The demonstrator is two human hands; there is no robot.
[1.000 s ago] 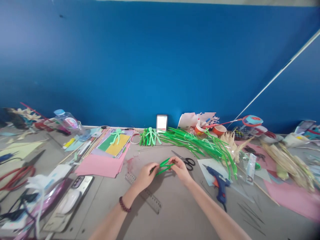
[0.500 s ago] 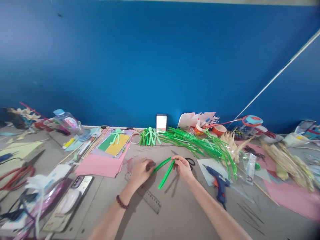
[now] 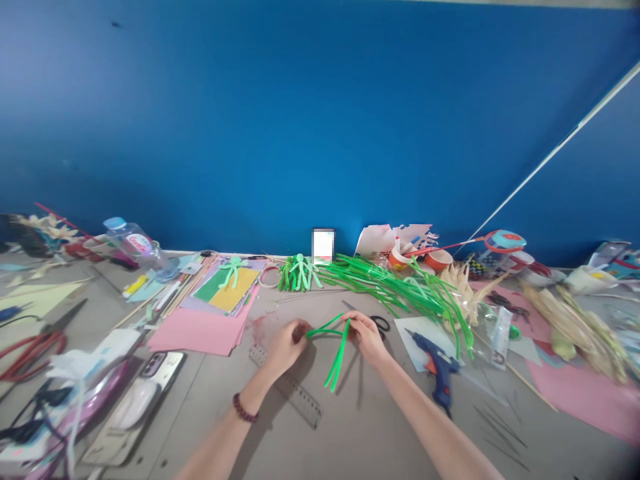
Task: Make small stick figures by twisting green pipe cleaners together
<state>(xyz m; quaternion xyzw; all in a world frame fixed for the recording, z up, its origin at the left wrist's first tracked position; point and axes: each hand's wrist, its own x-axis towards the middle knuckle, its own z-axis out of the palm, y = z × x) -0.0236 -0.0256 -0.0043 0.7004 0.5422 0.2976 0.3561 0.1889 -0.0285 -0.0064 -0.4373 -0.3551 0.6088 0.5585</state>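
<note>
Bright green pipe cleaners are bent between my two hands above the table, with two ends hanging down side by side. My right hand pinches them at the bend. The fingers of my left hand are closed on the other ends, which run across as two strands. Below my left wrist lies a clear ruler. Scissors with black handles rest just behind my right hand. At the back stand light green pipe-cleaner figures, beside a long heap of green pipe cleaners.
A blue hot glue gun lies right of my right arm on white paper. Pink sheets and a phone are at left, with red-handled scissors beyond. A plastic bottle stands near the blue wall.
The hanging ends have swung slightly right and lower, turning more upright. The strands between my hands have spread apart. Both hands keep nearly the same places.
</note>
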